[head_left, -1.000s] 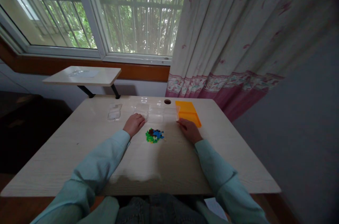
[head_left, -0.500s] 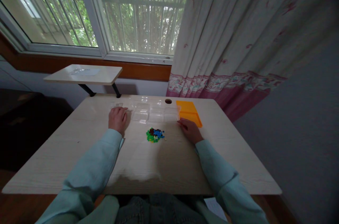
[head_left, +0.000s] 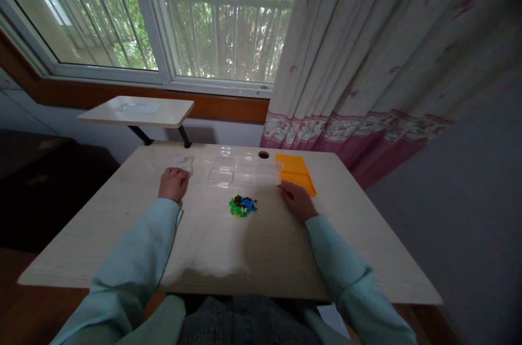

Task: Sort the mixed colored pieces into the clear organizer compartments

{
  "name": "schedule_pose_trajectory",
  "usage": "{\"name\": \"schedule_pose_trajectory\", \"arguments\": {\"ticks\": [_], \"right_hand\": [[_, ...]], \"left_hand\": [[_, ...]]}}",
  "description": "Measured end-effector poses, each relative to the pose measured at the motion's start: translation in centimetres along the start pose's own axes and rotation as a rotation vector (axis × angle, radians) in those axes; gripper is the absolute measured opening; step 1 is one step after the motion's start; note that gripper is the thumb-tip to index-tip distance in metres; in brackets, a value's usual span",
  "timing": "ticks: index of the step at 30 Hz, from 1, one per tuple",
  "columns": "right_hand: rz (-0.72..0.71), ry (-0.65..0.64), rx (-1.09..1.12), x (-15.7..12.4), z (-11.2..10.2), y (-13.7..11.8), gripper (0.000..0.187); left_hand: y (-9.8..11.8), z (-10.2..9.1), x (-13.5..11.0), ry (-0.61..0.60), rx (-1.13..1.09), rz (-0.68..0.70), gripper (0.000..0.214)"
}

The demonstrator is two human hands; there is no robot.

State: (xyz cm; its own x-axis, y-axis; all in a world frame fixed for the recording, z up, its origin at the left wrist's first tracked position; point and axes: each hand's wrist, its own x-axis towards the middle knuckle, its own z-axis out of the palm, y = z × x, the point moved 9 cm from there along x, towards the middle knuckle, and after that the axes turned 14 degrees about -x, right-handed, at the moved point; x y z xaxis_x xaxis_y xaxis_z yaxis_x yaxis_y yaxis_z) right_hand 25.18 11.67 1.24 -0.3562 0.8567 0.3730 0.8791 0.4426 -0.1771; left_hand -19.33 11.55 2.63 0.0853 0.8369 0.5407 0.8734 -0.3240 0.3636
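My left hand (head_left: 174, 184) is closed at the left of the table, its fingers curled on a crumpled clear plastic bag (head_left: 186, 162). On the other side, my right hand (head_left: 297, 200) pinches the near right corner of a clear compartment tray (head_left: 244, 175). The tray lies flat on the table, and its right end overlaps an orange tray (head_left: 294, 167). Between my hands, closer to me than the clear tray, sits a small heap of tiny toy bricks (head_left: 243, 205) in green, blue, dark brown, yellow and white.
The pale wooden table (head_left: 212, 250) has a round cable hole (head_left: 263, 155) near its back edge. At the back left a raised shelf (head_left: 138, 111) on black legs bears a paper and something clear. Behind stand a barred window (head_left: 228, 24) and a long curtain (head_left: 346, 62).
My left hand has moved left, away from the clear tray, and closed on the plastic bag. My right hand stays at the tray's corner. The whole view has shifted slightly.
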Motion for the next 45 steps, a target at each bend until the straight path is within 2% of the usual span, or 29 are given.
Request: {"name": "schedule_pose_trajectory", "arguments": {"ticks": [5, 11, 17, 24, 31, 45], "right_hand": [[-0.008, 0.006, -0.008, 0.0, 0.0, -0.1, 0.032], [0.006, -0.004, -0.008, 0.1, 0.1, 0.1, 0.032], [0.011, -0.012, -0.006, 0.0, -0.1, -0.1, 0.032], [0.006, 0.009, -0.042, 0.0, -0.2, -0.2, 0.031], [0.01, 0.045, -0.099, -0.1, -0.3, -0.1, 0.03], [0.17, 0.091, -0.168, -0.7, -0.7, 1.6, 0.026]], "left_hand": [[2.1, -0.5, 0.3, -0.022, -0.043, 0.088, 0.028], [5.0, 0.9, 0.3, -0.15, -0.052, 0.2, 0.024], [5.5, 2.7, -0.3, -0.212, -0.172, 0.197, 0.025], [5.8, 2.9, -0.3, -0.184, -0.318, 0.131, 0.026], [6.3, 2.9, -0.1, -0.213, -0.357, 0.138, 0.025], [9.1, 3.6, 0.2, -0.21, -0.327, 0.164, 0.023]]}}
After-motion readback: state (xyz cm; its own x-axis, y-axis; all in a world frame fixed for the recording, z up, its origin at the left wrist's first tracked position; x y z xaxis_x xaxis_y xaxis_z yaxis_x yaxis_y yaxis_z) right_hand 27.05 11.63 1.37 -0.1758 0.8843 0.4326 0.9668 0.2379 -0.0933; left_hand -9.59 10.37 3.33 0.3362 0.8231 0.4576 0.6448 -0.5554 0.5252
